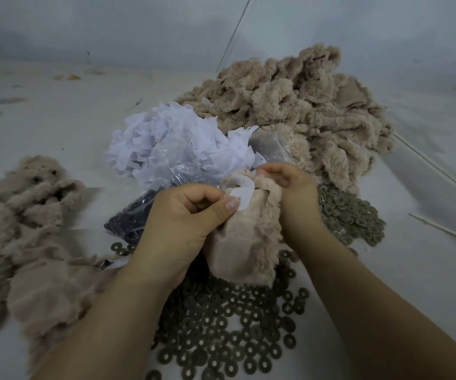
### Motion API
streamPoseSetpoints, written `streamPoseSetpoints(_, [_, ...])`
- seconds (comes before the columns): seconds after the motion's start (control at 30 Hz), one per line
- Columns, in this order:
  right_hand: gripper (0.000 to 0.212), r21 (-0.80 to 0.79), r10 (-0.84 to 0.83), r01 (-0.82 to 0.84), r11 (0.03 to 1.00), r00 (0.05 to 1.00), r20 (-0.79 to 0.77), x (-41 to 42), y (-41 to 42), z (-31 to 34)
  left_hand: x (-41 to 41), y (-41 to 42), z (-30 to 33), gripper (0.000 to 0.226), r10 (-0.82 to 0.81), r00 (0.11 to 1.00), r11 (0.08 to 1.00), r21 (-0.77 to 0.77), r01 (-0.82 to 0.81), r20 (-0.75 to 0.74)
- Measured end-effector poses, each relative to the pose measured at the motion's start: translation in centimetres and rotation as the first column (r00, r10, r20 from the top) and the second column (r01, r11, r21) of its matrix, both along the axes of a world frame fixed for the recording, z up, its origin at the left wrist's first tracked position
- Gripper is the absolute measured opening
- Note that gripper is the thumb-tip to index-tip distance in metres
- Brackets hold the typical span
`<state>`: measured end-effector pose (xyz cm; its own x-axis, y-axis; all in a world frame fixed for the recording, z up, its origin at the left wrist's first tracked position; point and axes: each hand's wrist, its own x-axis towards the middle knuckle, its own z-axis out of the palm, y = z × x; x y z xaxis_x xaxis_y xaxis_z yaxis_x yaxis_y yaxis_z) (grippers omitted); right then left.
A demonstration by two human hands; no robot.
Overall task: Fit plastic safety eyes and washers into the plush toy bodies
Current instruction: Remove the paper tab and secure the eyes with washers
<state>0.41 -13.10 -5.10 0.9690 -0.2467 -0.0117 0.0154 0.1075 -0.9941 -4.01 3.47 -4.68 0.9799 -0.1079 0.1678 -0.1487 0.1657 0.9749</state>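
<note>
A beige plush body (244, 242), turned so its mesh backing faces me, is held up between both hands at the centre. My left hand (183, 220) grips its left side, the thumb pressing a white fabric patch (242, 197) onto the backing. My right hand (290, 193) pinches the plush's top right edge with curled fingers. Grey-green ring washers (229, 325) lie scattered on the table under my forearms. A clear bag of black safety eyes (128, 219) sits just left of my left hand. No eye is visible in either hand.
A big heap of beige plush bodies (298, 111) rises at the back right. More plush pieces (29, 229) lie at the left. White fabric scraps (172, 144) pile up behind the hands. Another washer pile (353, 218) lies right, near a thin white stick (446, 230).
</note>
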Motion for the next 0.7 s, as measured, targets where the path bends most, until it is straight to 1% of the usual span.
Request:
streamPoseSetpoints(0.03, [0.009, -0.044, -0.012, 0.012, 0.999, 1.000, -0.010, -0.7, -0.9, 0.4, 0.0, -0.1, 0.0, 0.023, 0.014, 1.000, 1.000, 0.001, -0.014, -0.001])
streamPoseSetpoints(0.07, [0.009, -0.071, 0.003, -0.004, 0.997, 1.000, -0.016, -1.4, -2.1, 0.6, 0.0, -0.1, -0.1, 0.023, 0.028, 1.000, 1.000, 0.004, -0.028, 0.001])
streamPoseSetpoints(0.1, [0.011, -0.046, 0.036, -0.038, 0.998, 0.998, -0.043, -2.4, -2.9, 0.8, 0.0, -0.2, -0.1, 0.023, 0.040, 0.999, 0.999, 0.012, -0.040, 0.006])
streamPoseSetpoints(0.2, [0.011, 0.107, 0.244, -0.231, 0.967, 0.961, -0.131, -4.5, -4.2, 0.9, -0.1, -0.6, -0.3, 0.022, 0.053, 0.998, 0.997, 0.053, -0.054, 0.029])
streamPoseSetpoints(0.23, [0.012, 0.103, 0.282, -0.267, 0.958, 0.944, -0.172, -5.1, -4.0, 0.7, -0.2, -0.8, -0.4, 0.020, 0.052, 0.998, 0.996, 0.065, -0.054, 0.039])
streamPoseSetpoints(0.27, [0.013, 0.056, 0.286, -0.280, 0.958, 0.938, -0.195, -5.2, -3.8, 0.2, -0.3, -1.0, -0.6, 0.019, 0.048, 0.998, 0.996, 0.073, -0.051, 0.044])
streamPoseSetpoints(0.3, [0.015, 0.010, 0.258, -0.262, 0.965, 0.941, -0.218, -5.3, -3.4, -0.1, -0.4, -1.3, -0.7, 0.017, 0.039, 0.998, 0.996, 0.078, -0.042, 0.041])
streamPoseSetpoints(0.33, [0.015, 0.003, 0.226, -0.231, 0.973, 0.947, -0.229, -5.2, -2.8, -0.5, -0.5, -1.5, -0.9, 0.016, 0.025, 0.999, 0.996, 0.084, -0.028, 0.035])
streamPoseSetpoints(0.37, [0.017, 0.048, 0.221, -0.216, 0.975, 0.946, -0.238, -5.2, -2.2, -0.6, -0.5, -1.7, -1.0, 0.015, 0.014, 1.000, 0.995, 0.095, -0.016, 0.027])
streamPoseSetpoints(0.4, [0.020, 0.129, 0.243, -0.217, 0.968, 0.939, -0.244, -5.1, -1.7, -0.8, -0.5, -1.9, -1.2, 0.016, 0.007, 1.000, 0.995, 0.103, -0.009, 0.018])
streamPoseSetpoints(0.5, [0.032, 0.364, 0.354, -0.241, 0.900, 0.890, -0.286, -5.0, -1.3, -1.0, -0.4, -1.9, -1.6, 0.021, 0.013, 1.000, 0.997, 0.072, -0.012, -0.008])
streamPoseSetpoints(0.57, [0.039, 0.431, 0.374, -0.231, 0.872, 0.883, -0.284, -5.0, -1.4, -1.3, -0.3, -2.0, -1.8, 0.016, 0.025, 1.000, 0.997, 0.066, -0.025, -0.004])
streamPoseSetpoints(0.63, [0.036, 0.431, 0.331, -0.191, 0.882, 0.901, -0.279, -5.1, -1.0, -1.7, -0.2, -2.2, -1.9, 0.010, 0.043, 0.999, 0.994, 0.097, -0.045, 0.025])
streamPoseSetpoints(0.7, [0.029, 0.393, 0.262, -0.142, 0.909, 0.926, -0.273, -5.2, -0.5, -1.8, -0.3, -2.4, -2.1, 0.012, 0.053, 0.998, 0.992, 0.111, -0.057, 0.040])
